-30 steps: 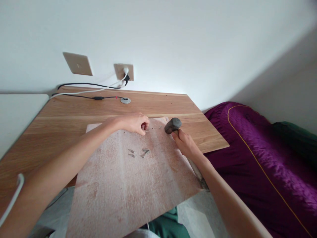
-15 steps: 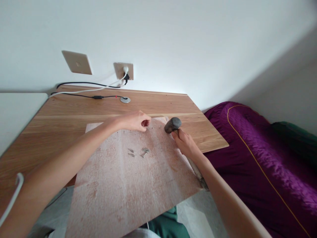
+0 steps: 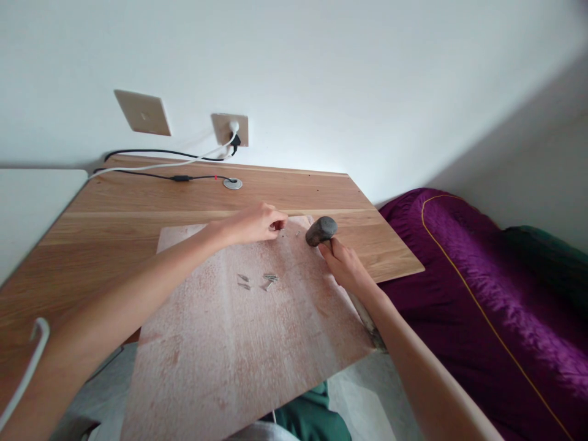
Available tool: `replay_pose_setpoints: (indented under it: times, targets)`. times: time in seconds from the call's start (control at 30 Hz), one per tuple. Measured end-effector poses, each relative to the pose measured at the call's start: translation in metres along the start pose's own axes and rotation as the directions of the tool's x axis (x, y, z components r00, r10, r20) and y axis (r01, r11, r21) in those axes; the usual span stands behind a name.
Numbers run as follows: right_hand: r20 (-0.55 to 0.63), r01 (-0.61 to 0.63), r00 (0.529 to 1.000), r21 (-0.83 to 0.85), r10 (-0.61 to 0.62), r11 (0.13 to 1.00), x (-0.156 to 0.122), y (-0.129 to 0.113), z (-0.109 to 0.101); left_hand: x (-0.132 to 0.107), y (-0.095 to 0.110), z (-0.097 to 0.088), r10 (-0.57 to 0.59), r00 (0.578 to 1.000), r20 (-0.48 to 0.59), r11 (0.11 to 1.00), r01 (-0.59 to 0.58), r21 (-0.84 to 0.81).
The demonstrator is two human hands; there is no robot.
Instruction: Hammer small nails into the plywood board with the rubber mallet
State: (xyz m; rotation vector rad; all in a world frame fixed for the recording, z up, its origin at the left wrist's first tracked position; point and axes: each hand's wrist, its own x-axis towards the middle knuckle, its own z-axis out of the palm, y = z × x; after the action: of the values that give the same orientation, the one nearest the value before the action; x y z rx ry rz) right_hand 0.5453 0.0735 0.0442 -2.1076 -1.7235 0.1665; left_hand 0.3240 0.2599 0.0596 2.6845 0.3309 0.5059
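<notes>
My right hand (image 3: 344, 263) is wrapped round the handle of a hammer, close under its dark, blunt head (image 3: 321, 231). The hammer rests at or just over the right edge of a pale reddish wooden board (image 3: 220, 343); whether it touches cannot be told. Near the board's far edge, my left hand (image 3: 265, 223) is closed in a pinch on a small nail (image 3: 281, 229), mostly hidden by the fingers. Several loose nails (image 3: 270, 279) lie in two small groups mid-board. A tiny nail (image 3: 297, 233) shows between the left hand and the hammer head.
Under the board is a wooden desk (image 3: 105, 214) against a white wall. Cables (image 3: 156, 166) run along its back to a socket (image 3: 229, 130). A white panel (image 3: 37, 208) stands left, and a purple-covered bed (image 3: 441, 318) lies right. A white cord (image 3: 27, 373) crosses near the left forearm.
My left hand has shifted slightly right and away along the board's far edge, still pinching. My right hand and the hammer have stayed almost still.
</notes>
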Motion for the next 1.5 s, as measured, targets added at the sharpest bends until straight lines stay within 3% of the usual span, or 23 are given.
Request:
replay_pose_setpoints:
  times: [0.4,0.67,1.07,1.5]
  targets:
    - [0.018,-0.049,0.999,0.056,0.048,0.997,0.0,-0.005,-0.003,0.0,0.002,0.004,0.0,0.999,0.041,1.0,0.0,-0.004]
    - [0.032,-0.09,0.996,0.071,0.088,0.993,0.0,-0.008,-0.005,0.001,0.001,0.012,0.075,0.997,-0.02,0.997,-0.075,-0.023]
    - [0.119,-0.162,0.981,0.07,0.153,0.984,0.0,-0.01,-0.007,0.001,-0.001,0.017,0.097,0.993,-0.065,0.994,-0.101,-0.05]
    - [0.047,-0.036,0.998,0.002,0.036,0.999,0.003,0.003,-0.003,-0.004,-0.002,0.02,0.129,0.99,-0.054,0.991,-0.13,-0.026]
